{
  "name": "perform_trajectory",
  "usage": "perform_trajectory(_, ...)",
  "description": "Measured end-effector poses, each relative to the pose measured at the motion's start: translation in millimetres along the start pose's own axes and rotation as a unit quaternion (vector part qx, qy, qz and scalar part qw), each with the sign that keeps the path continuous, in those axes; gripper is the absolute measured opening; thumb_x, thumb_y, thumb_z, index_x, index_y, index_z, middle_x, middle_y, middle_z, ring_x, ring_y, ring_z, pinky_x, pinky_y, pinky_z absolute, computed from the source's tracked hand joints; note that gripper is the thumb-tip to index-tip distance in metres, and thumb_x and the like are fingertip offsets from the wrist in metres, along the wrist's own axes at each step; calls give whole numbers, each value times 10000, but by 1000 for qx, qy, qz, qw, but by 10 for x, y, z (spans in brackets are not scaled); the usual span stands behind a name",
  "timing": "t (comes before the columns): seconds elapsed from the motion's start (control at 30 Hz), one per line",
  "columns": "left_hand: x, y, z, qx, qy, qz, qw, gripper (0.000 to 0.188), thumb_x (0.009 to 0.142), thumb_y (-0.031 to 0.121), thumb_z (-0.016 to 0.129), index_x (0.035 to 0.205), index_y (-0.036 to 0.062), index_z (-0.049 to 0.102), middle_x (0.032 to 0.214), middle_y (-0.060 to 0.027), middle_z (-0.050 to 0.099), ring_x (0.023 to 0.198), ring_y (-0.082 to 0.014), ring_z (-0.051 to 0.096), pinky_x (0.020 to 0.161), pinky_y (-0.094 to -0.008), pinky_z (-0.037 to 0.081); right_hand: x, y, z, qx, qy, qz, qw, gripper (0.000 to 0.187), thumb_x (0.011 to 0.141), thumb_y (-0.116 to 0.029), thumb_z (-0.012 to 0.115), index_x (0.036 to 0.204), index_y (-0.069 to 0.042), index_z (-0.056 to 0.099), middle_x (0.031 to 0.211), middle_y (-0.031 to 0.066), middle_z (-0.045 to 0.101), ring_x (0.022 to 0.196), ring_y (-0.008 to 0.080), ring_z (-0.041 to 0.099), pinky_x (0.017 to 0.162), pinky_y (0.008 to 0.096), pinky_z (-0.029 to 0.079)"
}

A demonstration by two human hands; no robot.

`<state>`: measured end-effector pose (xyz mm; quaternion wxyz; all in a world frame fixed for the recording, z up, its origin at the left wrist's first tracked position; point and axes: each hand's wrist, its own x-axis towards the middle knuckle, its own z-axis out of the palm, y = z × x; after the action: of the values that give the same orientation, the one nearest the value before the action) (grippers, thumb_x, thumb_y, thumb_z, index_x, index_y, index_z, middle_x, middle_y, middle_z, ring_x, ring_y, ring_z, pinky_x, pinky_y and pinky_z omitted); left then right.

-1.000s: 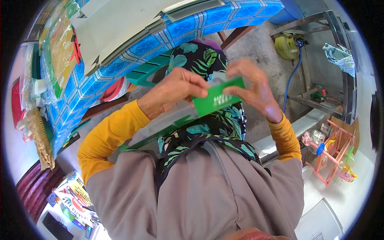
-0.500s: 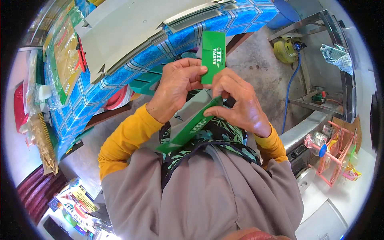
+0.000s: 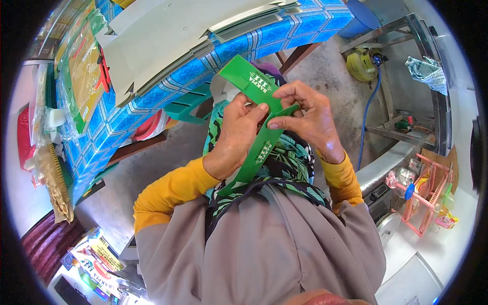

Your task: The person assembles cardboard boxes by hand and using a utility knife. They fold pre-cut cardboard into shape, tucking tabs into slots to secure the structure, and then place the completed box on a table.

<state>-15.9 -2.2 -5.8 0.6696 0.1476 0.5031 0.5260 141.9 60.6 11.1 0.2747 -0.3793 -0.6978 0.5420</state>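
Note:
A green cardboard box (image 3: 246, 76) with white print is held over my lap, partly folded. One panel points up and away to the left, and another slants down toward my waist. My left hand (image 3: 235, 134) grips it from the left, thumb pressed near the corner where the panels meet. My right hand (image 3: 311, 119) pinches a small green flap at that same corner between thumb and fingers. The box's inner side is mostly hidden by my left hand.
Flat grey-white cardboard sheets (image 3: 157, 35) lie stacked on a table with a blue checked cloth (image 3: 99, 137). A red tool (image 3: 104, 73) and plastic packs rest beside them. Right stand a metal frame (image 3: 422, 40), a green gas cylinder (image 3: 361, 65) and a pink rack (image 3: 424, 195).
The upper panel has tipped left and lower, and the lower panel's printed face has turned up into view. My left hand has moved down and right, onto the corner.

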Motion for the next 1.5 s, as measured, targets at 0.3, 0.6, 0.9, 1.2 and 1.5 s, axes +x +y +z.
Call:
perform_trajectory(0.3,61,-6,8,-1,47,111,993,159,910,56,619,1044,-10,675,918,-94,706,783,-146,679,701,-287,559,44,241,255,218,263,-85,936,368,717,77,772,1052,-35,671,918,45,636,791,95,578,682,256,482)
perform_trajectory(0.6,201,-168,-16,0,43,207,977,149,866,-9,654,1004,-5,711,896,-30,697,770,-92,640,684,-248,531,42,227,246,-228,209,-273,911,259,718,73,720,969,16,695,825,117,583,722,262,603,619,340,497)
perform_trajectory(0.9,174,-252,-47,146,54,315,936,159,831,-58,678,986,-31,703,851,10,667,746,-33,567,658,-203,471,18,267,290,-266,209,-291,895,259,710,69,705,966,56,669,808,114,554,711,276,586,608,368,492)
perform_trajectory(1.2,157,-217,-145,198,-7,329,923,156,835,-59,683,986,-28,706,865,1,679,734,-51,593,657,-219,506,54,255,133,-257,143,-308,905,266,711,53,719,972,50,666,842,129,572,741,277,598,616,362,494)
perform_trajectory(1.5,493,-327,-287,125,-18,328,936,147,867,-34,664,1007,-16,709,913,-35,705,753,-96,645,663,-243,538,234,270,3,-172,56,-269,946,466,649,-61,836,1054,-7,612,1018,135,626,798,312,610,661,359,511)
